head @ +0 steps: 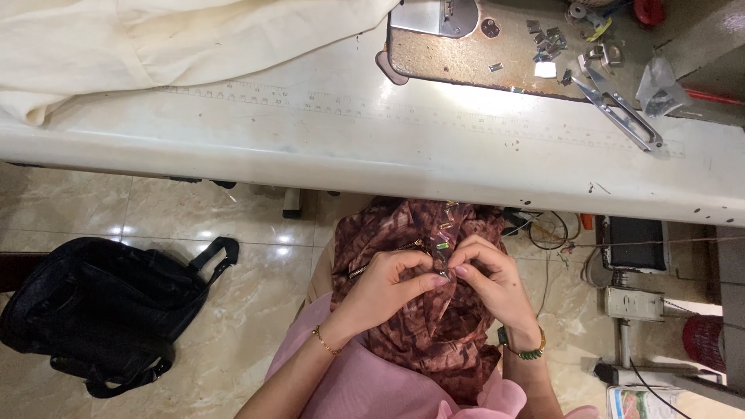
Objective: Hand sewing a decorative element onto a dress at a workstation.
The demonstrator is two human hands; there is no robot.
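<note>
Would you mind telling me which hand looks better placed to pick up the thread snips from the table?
Probably the right hand: the thread snips lie on the table's right side, above it. The left hand sits further left. Both pinch a small zipper part on the brown patterned fabric.

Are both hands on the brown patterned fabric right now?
Touching. The head view shows the left hand and right hand pinching the brown patterned fabric at its zipper edge.

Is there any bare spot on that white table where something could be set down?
Yes: the white table is bare between the cream cloth at left and the thread snips at right. The brown plate behind, strewn with small metal parts, is crowded.
</note>
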